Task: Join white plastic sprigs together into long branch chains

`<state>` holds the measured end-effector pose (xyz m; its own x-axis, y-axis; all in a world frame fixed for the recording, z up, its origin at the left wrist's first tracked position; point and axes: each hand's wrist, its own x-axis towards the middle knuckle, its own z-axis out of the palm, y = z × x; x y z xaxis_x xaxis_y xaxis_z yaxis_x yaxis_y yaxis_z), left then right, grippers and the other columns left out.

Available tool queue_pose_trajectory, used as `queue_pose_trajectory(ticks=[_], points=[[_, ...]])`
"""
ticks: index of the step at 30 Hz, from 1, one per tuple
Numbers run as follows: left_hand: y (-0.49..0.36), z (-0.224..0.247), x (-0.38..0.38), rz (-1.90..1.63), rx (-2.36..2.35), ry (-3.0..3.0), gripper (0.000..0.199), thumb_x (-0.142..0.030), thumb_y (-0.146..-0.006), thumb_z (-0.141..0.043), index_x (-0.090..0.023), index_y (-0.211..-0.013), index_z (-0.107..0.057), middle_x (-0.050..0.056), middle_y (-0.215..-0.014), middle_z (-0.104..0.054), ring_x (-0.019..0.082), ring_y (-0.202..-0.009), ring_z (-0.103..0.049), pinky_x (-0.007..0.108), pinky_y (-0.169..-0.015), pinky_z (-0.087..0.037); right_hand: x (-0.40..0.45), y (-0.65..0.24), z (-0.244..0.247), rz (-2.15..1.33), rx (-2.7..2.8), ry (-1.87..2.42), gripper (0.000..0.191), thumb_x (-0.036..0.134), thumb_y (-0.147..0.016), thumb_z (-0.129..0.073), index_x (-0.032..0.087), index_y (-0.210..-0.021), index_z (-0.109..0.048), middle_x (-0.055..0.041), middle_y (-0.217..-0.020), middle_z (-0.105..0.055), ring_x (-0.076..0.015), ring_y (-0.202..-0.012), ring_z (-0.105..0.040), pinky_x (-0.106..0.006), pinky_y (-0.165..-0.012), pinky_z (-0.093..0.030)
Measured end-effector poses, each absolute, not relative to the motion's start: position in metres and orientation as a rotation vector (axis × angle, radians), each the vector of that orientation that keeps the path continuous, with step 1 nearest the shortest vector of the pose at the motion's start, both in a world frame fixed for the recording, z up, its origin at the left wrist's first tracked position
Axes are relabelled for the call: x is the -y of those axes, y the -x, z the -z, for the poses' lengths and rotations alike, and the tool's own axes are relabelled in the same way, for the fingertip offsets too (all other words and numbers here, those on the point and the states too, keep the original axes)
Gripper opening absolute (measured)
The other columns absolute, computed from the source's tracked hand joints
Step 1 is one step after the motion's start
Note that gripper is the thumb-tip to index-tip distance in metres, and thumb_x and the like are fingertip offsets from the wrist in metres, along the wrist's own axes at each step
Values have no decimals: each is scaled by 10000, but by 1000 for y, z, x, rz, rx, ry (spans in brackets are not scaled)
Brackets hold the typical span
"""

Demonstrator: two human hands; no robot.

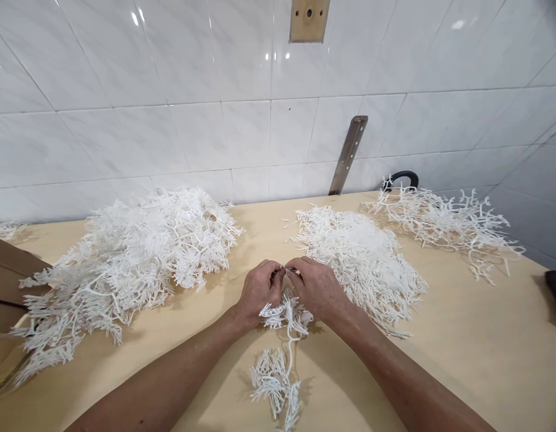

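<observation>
My left hand point(261, 288) and my right hand point(317, 284) meet above the middle of the table, fingertips almost touching. Both are closed in a pinch on the top end of a white branched plastic sprig point(286, 315). The sprig hangs below the fingers, and its curved stem leads down to a lower tuft point(273, 378) near my body. Exactly which tips each hand pinches is partly hidden by the fingers. Just right of my right hand lies a flat heap of short loose white pieces point(358, 258).
A large pile of white branched sprigs point(156, 246) covers the left side, beside a brown cardboard box point(12, 276). Bare branched stems point(439, 219) lie at the back right, in front of a black curved handle point(406, 175). A metal strip point(348, 156) leans on the tiled wall point(251, 138).
</observation>
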<state>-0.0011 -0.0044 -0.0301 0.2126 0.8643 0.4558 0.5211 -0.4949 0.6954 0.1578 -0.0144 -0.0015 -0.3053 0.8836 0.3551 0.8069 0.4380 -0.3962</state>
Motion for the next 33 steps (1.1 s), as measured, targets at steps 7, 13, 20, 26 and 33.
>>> queue_pose_trajectory(ticks=[7,13,20,26,33], points=[[1,28,5,-1156,-1306,-2049,163,-166,-889,-480,-183,-804,-619,34,-757,-636,145,-676,-560,263,-629,-419,13,-160,4,-201,2141,1366,196,210,-988,-477,191,-929,-663,-61,-907,-712,-182,-831,-649,-280,-717,-453],[0,26,6,-1146,-1306,-2018,150,-170,-872,-499,-183,-822,-641,36,-755,-649,143,-655,-557,262,-606,-413,12,-160,5,-208,2151,1407,200,223,-990,-462,195,-932,-651,-59,-919,-702,-175,-807,-638,-283,-717,-443],[-1,22,9,-1126,-1325,-1956,127,-185,-848,-520,-181,-776,-625,8,-676,-607,124,-592,-507,244,-567,-375,14,-158,1,-199,2169,1493,163,183,-964,-480,185,-871,-614,-45,-849,-676,-162,-712,-598,-277,-643,-395],[-2,14,10,-1091,-1316,-1796,194,-258,-855,-527,-178,-686,-579,-29,-586,-522,107,-554,-433,225,-538,-329,15,-159,-3,-256,2174,1485,185,187,-970,-476,187,-851,-618,-41,-816,-670,-160,-719,-604,-278,-656,-402],[0,14,9,-1087,-1310,-1806,210,-277,-867,-520,-180,-684,-554,-37,-592,-492,104,-562,-412,222,-545,-321,14,-161,-3,-314,2135,1463,197,187,-946,-494,181,-817,-643,-38,-796,-678,-158,-705,-598,-279,-657,-407]])
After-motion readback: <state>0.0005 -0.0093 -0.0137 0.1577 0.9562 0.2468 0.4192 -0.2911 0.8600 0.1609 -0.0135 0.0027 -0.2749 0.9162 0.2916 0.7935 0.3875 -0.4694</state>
